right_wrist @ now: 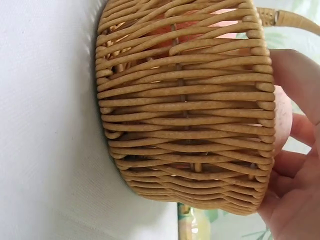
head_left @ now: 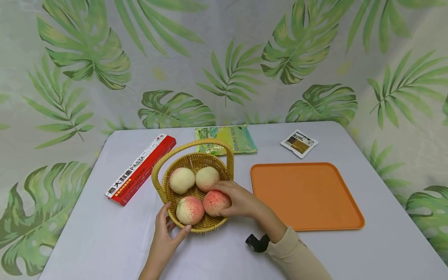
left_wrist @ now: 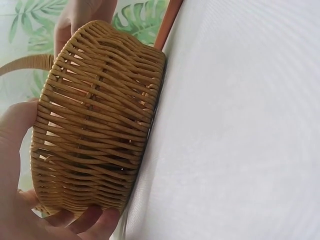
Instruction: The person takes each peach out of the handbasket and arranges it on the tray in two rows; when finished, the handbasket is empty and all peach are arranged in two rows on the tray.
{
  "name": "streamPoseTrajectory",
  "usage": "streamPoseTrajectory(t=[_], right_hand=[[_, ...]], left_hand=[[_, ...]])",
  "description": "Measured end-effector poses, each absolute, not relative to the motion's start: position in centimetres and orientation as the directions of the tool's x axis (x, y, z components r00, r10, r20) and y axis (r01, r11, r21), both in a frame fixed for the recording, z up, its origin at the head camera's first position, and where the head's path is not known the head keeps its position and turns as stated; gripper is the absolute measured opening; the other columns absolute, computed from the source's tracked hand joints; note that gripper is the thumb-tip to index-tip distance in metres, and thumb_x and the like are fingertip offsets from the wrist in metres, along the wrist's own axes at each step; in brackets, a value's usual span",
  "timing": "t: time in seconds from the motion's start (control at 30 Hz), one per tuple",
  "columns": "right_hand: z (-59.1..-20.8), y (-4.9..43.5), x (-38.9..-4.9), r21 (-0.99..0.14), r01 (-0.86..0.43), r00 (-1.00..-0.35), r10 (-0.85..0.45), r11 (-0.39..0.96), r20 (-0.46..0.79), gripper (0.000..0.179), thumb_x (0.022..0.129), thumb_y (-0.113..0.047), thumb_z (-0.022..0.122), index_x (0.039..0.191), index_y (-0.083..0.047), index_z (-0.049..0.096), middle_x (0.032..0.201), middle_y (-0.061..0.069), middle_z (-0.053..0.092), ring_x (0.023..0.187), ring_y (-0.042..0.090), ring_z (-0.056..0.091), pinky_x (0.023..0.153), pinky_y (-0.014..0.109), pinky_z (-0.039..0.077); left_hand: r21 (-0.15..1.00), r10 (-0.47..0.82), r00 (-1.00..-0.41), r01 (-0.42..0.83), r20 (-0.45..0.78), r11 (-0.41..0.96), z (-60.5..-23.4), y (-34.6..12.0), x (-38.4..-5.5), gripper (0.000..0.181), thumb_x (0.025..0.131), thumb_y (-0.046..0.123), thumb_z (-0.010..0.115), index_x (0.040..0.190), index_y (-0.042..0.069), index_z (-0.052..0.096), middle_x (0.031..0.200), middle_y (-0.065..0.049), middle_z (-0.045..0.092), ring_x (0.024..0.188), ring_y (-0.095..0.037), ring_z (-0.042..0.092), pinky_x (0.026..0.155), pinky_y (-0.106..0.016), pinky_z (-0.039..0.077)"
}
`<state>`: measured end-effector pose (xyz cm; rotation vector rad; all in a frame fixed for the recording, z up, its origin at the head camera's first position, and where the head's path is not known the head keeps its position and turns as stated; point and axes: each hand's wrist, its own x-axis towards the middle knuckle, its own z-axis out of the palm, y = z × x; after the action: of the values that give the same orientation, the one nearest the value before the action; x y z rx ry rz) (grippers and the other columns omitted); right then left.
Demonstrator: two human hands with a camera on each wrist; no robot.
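A wicker basket (head_left: pixel 197 157) with an arched handle stands on the table and holds several peaches. My left hand (head_left: pixel 166 233) grips the basket's near left side, thumb at the rim and fingers around the woven wall (left_wrist: pixel 95 115). Inside the basket, my right hand (head_left: pixel 238 198) has its fingers and thumb around a red-blushed peach (head_left: pixel 215 203) at the right. Beside that one lies a pale peach with a pink side (head_left: pixel 190 210); paler peaches (head_left: pixel 182 180) sit behind. In the right wrist view the wicker wall (right_wrist: pixel 185 110) hides most of the held peach (right_wrist: pixel 283 117).
An orange tray (head_left: pixel 304 194) lies right of the basket. A red and white pasta box (head_left: pixel 140 169) lies slanted at the left. Behind the basket is a yellow-green packet (head_left: pixel 241 140), and a small white and brown sachet (head_left: pixel 299 144) lies at the back right.
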<state>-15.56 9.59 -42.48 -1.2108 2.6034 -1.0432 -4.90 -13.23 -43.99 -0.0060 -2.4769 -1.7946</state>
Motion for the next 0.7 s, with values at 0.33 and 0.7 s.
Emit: streamPoseTrajectory(t=[0.33, 0.7], right_hand=[[-42.1, 10.1, -14.7, -0.66, -0.658, -0.696, -0.627, 0.362, 0.349, 0.061, 0.066, -0.022, 0.078, 0.12, -0.01, 0.054, 0.124, 0.01, 0.049, 0.116, 0.022, 0.041, 0.093, 0.042, 0.039], [-40.5, 12.6, -13.6, -0.655, -0.709, -0.696, -0.404, 0.261, 0.593, 0.063, 0.059, -0.008, 0.082, 0.115, 0.0, 0.054, 0.118, 0.015, 0.051, 0.113, 0.028, 0.044, 0.095, 0.033, 0.038]], left_hand=[[0.95, -0.047, -0.997, 0.05, 0.068, 0.307, -44.0, -13.2, -4.9, 0.083, 0.077, 0.009, 0.072, 0.137, -0.002, 0.016, 0.137, -0.023, 0.018, 0.116, -0.036, 0.034, 0.095, -0.046, 0.035], [0.951, -0.046, -0.997, 0.041, 0.058, 0.308, -44.1, -13.3, -4.9, 0.083, 0.077, 0.009, 0.071, 0.138, -0.002, 0.016, 0.137, -0.024, 0.018, 0.118, -0.037, 0.033, 0.095, -0.044, 0.035]])
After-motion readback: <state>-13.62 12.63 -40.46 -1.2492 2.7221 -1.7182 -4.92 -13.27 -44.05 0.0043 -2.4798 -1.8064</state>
